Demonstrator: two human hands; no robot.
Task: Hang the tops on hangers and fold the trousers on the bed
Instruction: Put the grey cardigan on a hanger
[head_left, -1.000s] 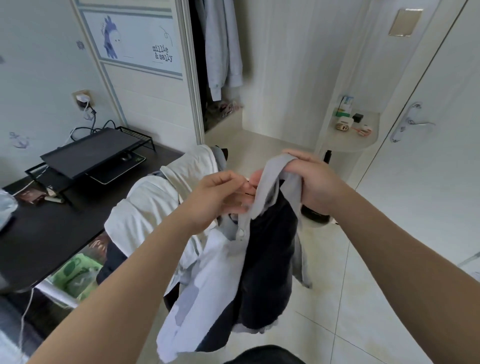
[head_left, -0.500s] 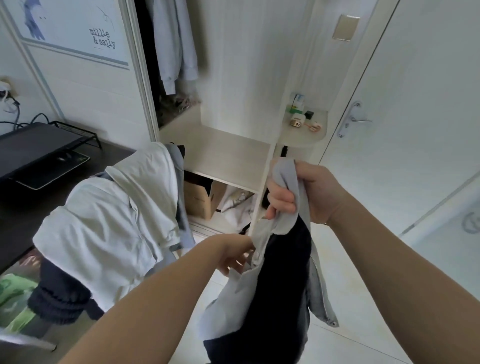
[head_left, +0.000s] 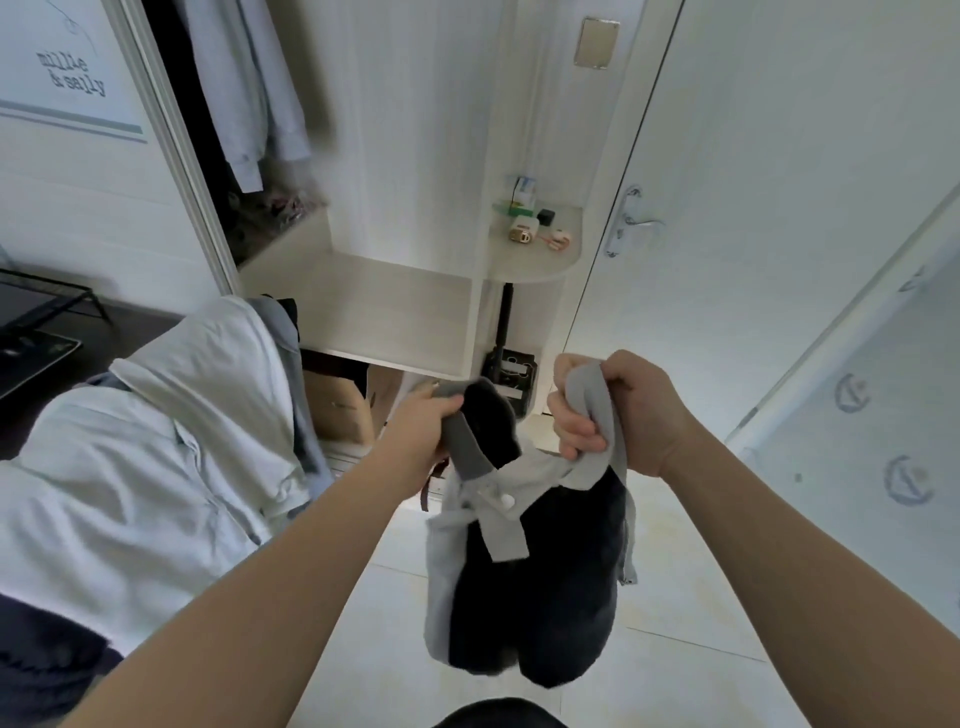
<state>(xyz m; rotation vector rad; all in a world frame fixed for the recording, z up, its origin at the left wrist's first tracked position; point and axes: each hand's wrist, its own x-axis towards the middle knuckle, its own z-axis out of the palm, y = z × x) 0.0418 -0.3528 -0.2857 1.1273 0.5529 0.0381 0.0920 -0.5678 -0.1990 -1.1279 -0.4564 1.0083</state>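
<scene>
Nearby, piled clothes (head_left: 156, 467) lie left of the top (head_left: 535, 597)

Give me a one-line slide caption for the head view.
The left hand and right hand grip the top edge of a grey and dark garment, held up before an open wardrobe.

There are two hands (left hand (head_left: 423, 426), right hand (head_left: 618, 415)), one grey garment with dark fleece lining (head_left: 545, 597), one brown cardboard box (head_left: 337, 410), one silver door handle (head_left: 631, 221) and one pale hanging garment (head_left: 249, 88).

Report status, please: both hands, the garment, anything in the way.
Left hand, right hand: each grips garment by its gray edge. Garment hangs between them, no hanger in it. Clothes pile at left, apart from it.
</scene>
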